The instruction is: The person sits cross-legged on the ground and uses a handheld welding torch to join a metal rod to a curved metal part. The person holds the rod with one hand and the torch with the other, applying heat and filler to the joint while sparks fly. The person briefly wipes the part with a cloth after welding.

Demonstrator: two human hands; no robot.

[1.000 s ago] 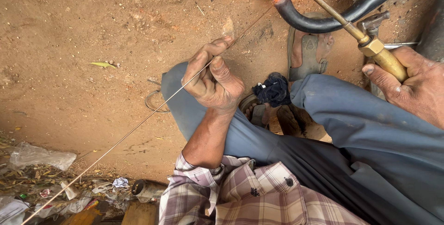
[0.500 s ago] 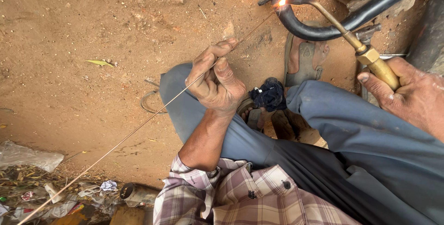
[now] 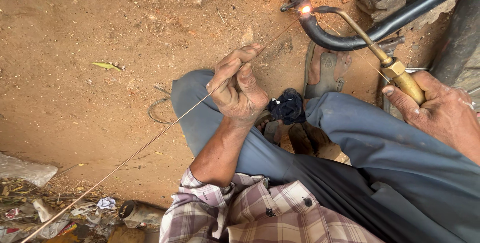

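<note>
The left hand (image 3: 239,89) pinches a thin filler rod (image 3: 150,143); beyond the fingertips it slants up-right to the glowing joint on the black pipe (image 3: 325,33), behind them down-left over open dirt. The right hand (image 3: 440,110) is wrapped around the brass torch (image 3: 400,75), its nozzle pointing up-left at the glow.

This is an outdoor, roadside-style repair or welding spot rather than an indoor workshop: the person squats on bare reddish dirt ground (image 3: 100,33) with no bench or floor. A brass-handled gas torch (image 3: 400,75) burns at a bent black metal pipe (image 3: 340,40), fed by a thin filler rod (image 3: 150,143). Litter and scrap (image 3: 45,208) lie along the ground's edge, beside a worn sandal (image 3: 325,73).
</note>
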